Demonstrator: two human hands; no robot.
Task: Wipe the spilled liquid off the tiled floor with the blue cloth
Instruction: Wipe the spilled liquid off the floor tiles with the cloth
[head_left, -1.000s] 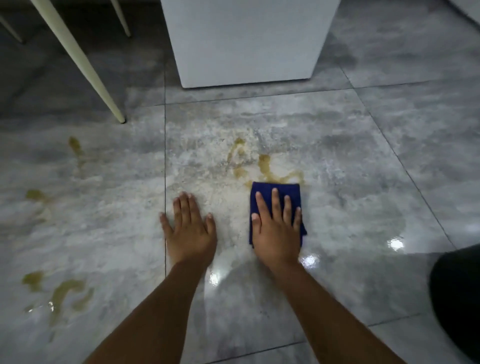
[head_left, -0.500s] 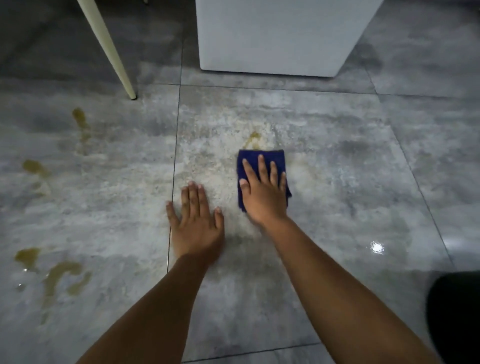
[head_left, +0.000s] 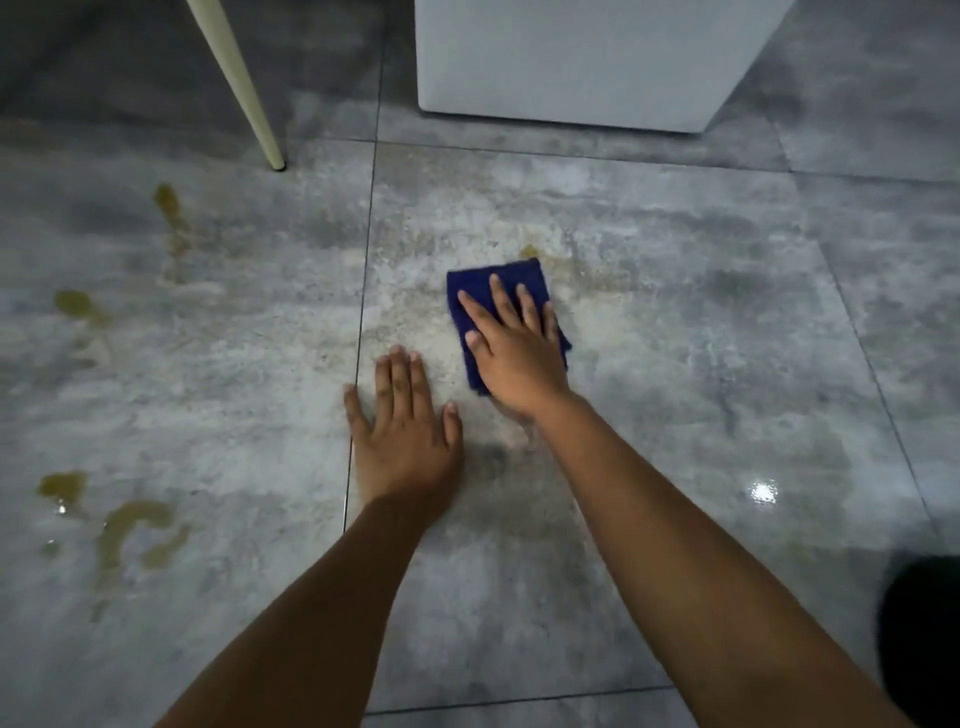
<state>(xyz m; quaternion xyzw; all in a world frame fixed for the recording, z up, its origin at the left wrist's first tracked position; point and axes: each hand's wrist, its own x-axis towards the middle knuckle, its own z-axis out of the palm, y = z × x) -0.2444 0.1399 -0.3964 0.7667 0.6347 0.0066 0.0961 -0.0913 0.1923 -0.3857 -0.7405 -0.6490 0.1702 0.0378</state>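
Note:
A folded blue cloth (head_left: 475, 288) lies flat on the grey tiled floor (head_left: 675, 338). My right hand (head_left: 514, 348) presses down on it with fingers spread, covering its near half. A small yellowish trace of liquid (head_left: 530, 253) shows just beyond the cloth's far edge. My left hand (head_left: 402, 431) rests flat on the floor to the left of the cloth, palm down, holding nothing. More yellowish puddles lie on the left tile: a streak (head_left: 169, 205), a blot (head_left: 75, 304) and a larger patch (head_left: 130, 525).
A white box-like cabinet (head_left: 571, 57) stands on the floor straight ahead. A cream chair leg (head_left: 244, 88) comes down at the upper left. A dark shape (head_left: 919, 639) sits at the lower right edge. Bright glare (head_left: 761, 491) reflects off the tile at right.
My right hand has pushed the cloth forward over the yellowish spill in the middle tile; most of that spill is gone. My left hand stays planted on the floor.

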